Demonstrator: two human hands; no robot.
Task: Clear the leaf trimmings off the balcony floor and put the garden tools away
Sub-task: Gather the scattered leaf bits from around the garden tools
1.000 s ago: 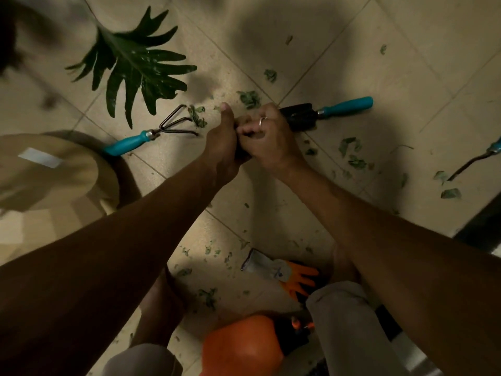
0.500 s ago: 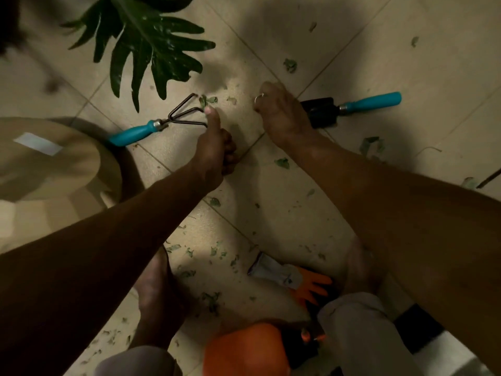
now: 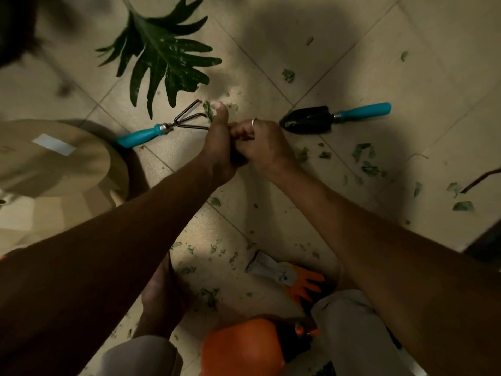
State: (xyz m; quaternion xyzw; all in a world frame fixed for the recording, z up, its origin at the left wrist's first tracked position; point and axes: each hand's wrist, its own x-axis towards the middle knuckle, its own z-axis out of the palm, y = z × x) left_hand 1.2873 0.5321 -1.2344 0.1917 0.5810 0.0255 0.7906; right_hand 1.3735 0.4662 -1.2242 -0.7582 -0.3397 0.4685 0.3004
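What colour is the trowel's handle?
Teal, on the trowel with a black blade; head view.

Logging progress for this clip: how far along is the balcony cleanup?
Early. Nothing looks finished. In hand: left hand and right hand meet on the floor, apparently gathering leaf bits. Left: scattered bits, plus the rake, trowel and glove lying out.

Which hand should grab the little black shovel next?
Probably the right hand: the black shovel lies just beside it on the floor, while the left hand sits by the rake.
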